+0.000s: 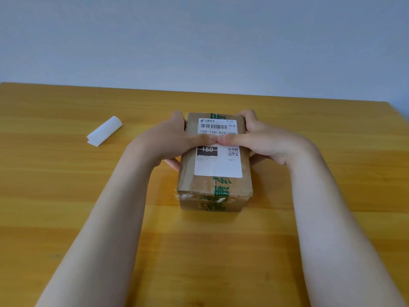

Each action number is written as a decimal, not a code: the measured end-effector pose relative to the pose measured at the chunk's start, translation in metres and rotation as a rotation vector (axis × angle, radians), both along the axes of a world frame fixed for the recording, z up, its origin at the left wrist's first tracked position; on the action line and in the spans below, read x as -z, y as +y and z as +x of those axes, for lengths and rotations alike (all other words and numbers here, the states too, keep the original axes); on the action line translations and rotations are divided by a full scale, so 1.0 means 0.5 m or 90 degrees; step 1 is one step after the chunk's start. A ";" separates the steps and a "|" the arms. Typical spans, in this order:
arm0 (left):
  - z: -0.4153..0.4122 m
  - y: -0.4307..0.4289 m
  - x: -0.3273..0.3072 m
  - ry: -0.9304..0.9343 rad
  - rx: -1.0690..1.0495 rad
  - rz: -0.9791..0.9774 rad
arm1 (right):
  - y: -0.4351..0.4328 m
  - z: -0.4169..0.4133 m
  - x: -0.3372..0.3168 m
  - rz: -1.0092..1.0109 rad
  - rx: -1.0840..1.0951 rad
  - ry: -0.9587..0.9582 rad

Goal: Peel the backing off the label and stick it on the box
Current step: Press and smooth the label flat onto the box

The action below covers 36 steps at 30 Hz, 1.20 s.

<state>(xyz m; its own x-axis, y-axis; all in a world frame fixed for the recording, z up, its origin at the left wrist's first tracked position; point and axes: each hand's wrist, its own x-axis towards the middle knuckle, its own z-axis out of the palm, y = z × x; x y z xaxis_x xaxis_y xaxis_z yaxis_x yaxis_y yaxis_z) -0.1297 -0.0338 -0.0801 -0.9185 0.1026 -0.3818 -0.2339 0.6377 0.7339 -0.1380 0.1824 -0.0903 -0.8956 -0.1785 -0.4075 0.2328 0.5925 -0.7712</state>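
Observation:
A brown cardboard box (213, 191) with green printed tape stands in the middle of the table. A white shipping label (218, 167) with a barcode and QR code lies flat on its top face. My left hand (168, 140) clasps the box's left side and my right hand (259, 138) its right side. Both thumbs lie across the label's middle, tips touching, and hide a strip of it. The peeled white backing (104, 131) lies curled on the table, far left of the box, apart from both hands.
The wooden table (66, 207) runs to a far edge against a pale grey-blue wall (199, 41). My two forearms reach in from the near corners on either side of the box.

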 end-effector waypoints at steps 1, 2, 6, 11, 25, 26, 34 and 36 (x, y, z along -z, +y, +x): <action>-0.001 0.005 0.003 0.017 -0.019 -0.008 | -0.004 -0.001 0.001 0.010 0.015 0.011; -0.001 0.010 0.005 0.030 -0.038 -0.022 | -0.009 -0.003 0.001 0.021 0.029 0.025; -0.009 0.023 0.014 0.056 -0.081 -0.057 | -0.018 -0.008 0.004 0.040 0.085 0.072; -0.023 0.018 0.028 0.059 -0.098 -0.031 | -0.019 -0.013 0.011 0.022 0.125 0.110; -0.032 0.009 0.040 0.107 -0.107 -0.047 | -0.017 -0.028 0.027 -0.014 0.133 0.157; -0.032 0.010 0.039 0.108 -0.103 -0.050 | -0.017 -0.028 0.027 -0.010 0.131 0.161; -0.028 0.014 0.036 0.105 -0.077 -0.063 | -0.018 -0.025 0.025 -0.002 0.123 0.188; -0.024 0.017 0.037 0.127 -0.073 -0.075 | -0.020 -0.022 0.028 -0.006 0.128 0.199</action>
<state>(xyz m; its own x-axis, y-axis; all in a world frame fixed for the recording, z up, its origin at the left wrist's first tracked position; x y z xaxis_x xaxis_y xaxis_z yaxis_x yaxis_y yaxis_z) -0.1417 -0.0254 -0.0987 -0.9799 -0.0411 -0.1950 -0.1676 0.6991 0.6951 -0.1491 0.1724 -0.1043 -0.9940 0.0115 -0.1086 0.0969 0.5519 -0.8283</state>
